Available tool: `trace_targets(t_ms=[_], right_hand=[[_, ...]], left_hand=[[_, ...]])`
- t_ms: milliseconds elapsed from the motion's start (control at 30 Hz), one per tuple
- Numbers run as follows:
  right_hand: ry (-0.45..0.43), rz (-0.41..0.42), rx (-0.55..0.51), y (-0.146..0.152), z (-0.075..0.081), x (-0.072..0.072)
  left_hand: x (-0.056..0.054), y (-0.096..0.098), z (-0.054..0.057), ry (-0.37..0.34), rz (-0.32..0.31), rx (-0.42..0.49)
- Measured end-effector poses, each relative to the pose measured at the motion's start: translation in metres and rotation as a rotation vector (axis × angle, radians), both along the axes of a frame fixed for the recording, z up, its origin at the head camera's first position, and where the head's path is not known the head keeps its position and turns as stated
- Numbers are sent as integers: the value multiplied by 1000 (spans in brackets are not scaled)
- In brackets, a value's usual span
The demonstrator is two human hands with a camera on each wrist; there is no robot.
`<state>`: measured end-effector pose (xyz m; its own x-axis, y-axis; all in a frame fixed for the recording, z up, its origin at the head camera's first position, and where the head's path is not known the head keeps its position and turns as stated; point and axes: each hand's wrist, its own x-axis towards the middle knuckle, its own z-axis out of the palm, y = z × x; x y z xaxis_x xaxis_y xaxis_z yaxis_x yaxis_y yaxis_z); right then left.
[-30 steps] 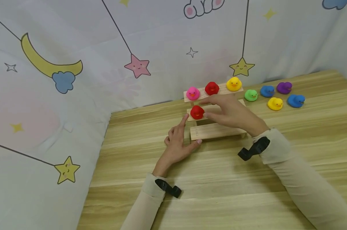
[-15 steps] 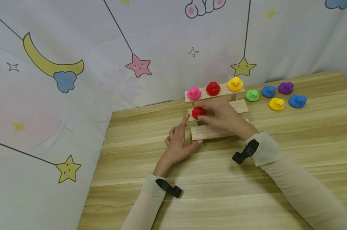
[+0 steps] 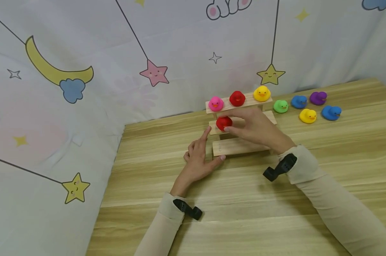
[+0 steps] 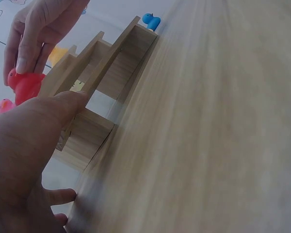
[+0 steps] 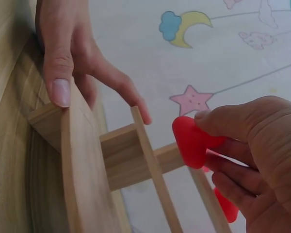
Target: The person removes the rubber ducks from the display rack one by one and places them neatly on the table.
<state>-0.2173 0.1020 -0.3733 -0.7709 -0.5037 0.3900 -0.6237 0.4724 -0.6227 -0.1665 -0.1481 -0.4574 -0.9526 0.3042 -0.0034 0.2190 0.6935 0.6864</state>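
In the head view, my right hand pinches a red rubber duck between thumb and fingers, at the left part of the middle shelf. From the right wrist, this red duck appears close by the shelf edge. A three-tier wooden stand is under it. My left hand braces the stand's left side, its thumb at the bottom shelf's front edge and its straight index finger at the end of the middle shelf. The top shelf carries a pink duck, another red duck and a yellow duck.
On the table right of the stand sit a green duck, two blue ducks, a purple duck and a smaller yellow duck. A printed cloth hangs behind the stand and along the left of the wooden table.
My right thumb and fingers have closed around the red duck on the middle shelf. It has since shifted slightly to the right. My left hand keeps its place.
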Motion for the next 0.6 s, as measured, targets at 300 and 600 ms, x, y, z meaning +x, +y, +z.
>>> trace_targets(t_ms=[300, 600], right_hand=[[13, -29, 21, 11, 16, 7], [75, -25, -2, 25, 27, 9]], left_hand=[[-1, 1, 0, 3, -1, -11], [0, 1, 0, 5, 3, -4]])
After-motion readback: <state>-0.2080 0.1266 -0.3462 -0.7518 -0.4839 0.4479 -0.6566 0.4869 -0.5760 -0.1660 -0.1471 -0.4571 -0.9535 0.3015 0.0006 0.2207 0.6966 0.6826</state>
